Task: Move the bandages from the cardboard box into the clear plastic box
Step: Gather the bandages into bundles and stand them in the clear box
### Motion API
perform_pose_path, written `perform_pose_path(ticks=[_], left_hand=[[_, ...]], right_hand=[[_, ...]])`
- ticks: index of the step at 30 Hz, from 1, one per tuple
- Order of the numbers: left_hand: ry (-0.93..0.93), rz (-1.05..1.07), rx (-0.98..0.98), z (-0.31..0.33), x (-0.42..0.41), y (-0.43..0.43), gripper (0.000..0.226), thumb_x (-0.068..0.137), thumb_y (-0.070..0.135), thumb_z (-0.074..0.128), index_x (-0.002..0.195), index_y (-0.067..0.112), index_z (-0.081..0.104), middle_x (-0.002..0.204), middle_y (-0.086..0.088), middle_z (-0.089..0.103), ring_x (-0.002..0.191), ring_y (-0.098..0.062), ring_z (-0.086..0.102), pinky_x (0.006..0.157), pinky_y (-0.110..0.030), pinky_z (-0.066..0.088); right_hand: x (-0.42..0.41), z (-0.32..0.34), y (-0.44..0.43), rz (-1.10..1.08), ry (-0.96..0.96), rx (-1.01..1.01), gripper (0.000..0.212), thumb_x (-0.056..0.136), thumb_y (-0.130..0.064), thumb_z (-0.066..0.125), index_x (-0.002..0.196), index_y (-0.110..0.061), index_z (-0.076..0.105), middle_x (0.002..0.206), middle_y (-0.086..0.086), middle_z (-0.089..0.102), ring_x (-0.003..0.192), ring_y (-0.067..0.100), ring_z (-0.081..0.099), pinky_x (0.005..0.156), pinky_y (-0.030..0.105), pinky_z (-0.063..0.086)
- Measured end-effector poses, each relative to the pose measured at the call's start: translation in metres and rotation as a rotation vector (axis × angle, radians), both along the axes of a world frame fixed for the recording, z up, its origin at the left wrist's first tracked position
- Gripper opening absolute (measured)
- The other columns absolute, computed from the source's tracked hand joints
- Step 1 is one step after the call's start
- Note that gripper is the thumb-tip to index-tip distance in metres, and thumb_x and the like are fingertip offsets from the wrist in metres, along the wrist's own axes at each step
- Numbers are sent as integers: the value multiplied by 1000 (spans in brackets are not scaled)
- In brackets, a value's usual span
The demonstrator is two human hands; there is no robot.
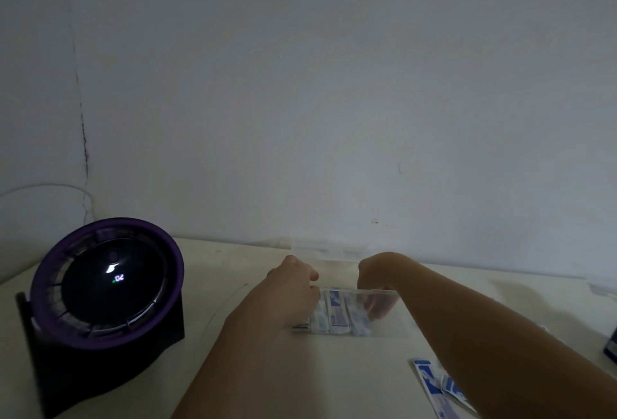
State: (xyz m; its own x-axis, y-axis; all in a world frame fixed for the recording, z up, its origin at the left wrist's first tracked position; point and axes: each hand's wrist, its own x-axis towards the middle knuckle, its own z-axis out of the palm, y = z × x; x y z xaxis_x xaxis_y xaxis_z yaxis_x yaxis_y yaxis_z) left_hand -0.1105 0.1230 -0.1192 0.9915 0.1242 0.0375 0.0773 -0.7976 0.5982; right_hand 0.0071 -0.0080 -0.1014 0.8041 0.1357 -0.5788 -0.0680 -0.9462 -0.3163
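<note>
A: Where are the hands?

B: Both at the clear plastic box (398, 322), mid-surface (233, 385), close to the wall (334, 84). My left hand (293, 288) sits at the box's left end, knuckles up, fingers curled down over the edge, gripping it.

A: Right one?

B: My right hand (375, 280) bends at the wrist and goes down into the box from above. Its fingers (377, 308) show blurred through the clear front wall. Whether they're pinching anything, I can't tell: too dim, too smeared.

A: Bandages?

B: A row of bandages (334, 313) in white and blue wrappers stands inside the box, left half, just beside those fingers. A few loose bandages (434, 385) lie flat on the surface, near side, partly under my right forearm, well apart from the box.

A: Cardboard box?

B: There's a dark blue object (611, 345) cut off by the right edge. Can't say what it is.

A: Else?

B: A round black device (107, 281) with a purple ring, far left, tilted on its stand, small display lit.
</note>
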Motion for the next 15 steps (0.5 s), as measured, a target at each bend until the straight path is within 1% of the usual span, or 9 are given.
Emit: perform_pose_path(ticks=[2,3,5,7,9,10,12,13,15], left_hand=[[4,-2,9,0,0,0,41,100,21,40,140,16,41,149,0,30,130,-20,42,107,-30,35],[6,-6,21,1,-1,0,41,100,21,40,140,16,42,149,0,30,130,-21,41,107,-31,34],[14,-11,50,1,-1,-1,40,100,22,40,139,16,43,149,-2,29,130,-21,41,108,-33,33],[9,-8,61,2,-1,0,39,99,23,40,138,17,44,149,-3,30,129,-21,43,108,-33,33],[5,-1,79,2,-1,1,39,99,24,40,137,18,45,149,-3,31,128,-21,44,107,-32,34],[3,1,90,1,0,2,39,99,24,41,137,19,45,149,-3,31,128,-21,44,106,-32,35],[4,6,107,-2,3,0,39,98,26,42,137,21,45,148,-2,33,127,-21,45,106,-33,35],[5,15,114,-4,4,0,39,98,26,43,137,22,44,147,-2,34,127,-22,44,106,-33,36],[6,25,148,-4,4,0,40,96,27,44,137,23,44,146,-3,37,127,-24,43,106,-35,35]], right_hand=[[0,4,-3,91,-78,-66,12,89,-8,60,99,-1,62,92,6,68,84,21,70,82,30,56],[0,9,-3,160,-171,-88,14,89,-10,60,100,-1,61,92,6,68,90,22,70,84,32,55],[-5,18,-11,256,-393,-52,20,93,-12,55,106,2,58,100,11,67,96,27,68,80,31,56],[-16,32,-24,328,-650,30,30,93,-18,53,120,-4,56,118,10,61,105,25,63,89,31,49],[-32,42,-47,335,-832,162,24,92,-23,55,114,-13,60,110,3,65,95,17,62,86,26,47],[-41,44,-61,348,-857,197,19,91,-23,56,107,-15,63,98,-2,67,86,13,63,82,24,49],[-61,40,-93,401,-785,156,11,90,-20,59,98,-17,66,80,-11,65,72,1,62,78,20,52],[-69,35,-108,434,-702,78,11,89,-20,61,97,-17,67,77,-15,62,69,-4,59,79,18,52],[-80,20,-130,509,-529,-119,22,88,-28,63,108,-19,65,87,-17,61,73,-5,56,86,17,48]])
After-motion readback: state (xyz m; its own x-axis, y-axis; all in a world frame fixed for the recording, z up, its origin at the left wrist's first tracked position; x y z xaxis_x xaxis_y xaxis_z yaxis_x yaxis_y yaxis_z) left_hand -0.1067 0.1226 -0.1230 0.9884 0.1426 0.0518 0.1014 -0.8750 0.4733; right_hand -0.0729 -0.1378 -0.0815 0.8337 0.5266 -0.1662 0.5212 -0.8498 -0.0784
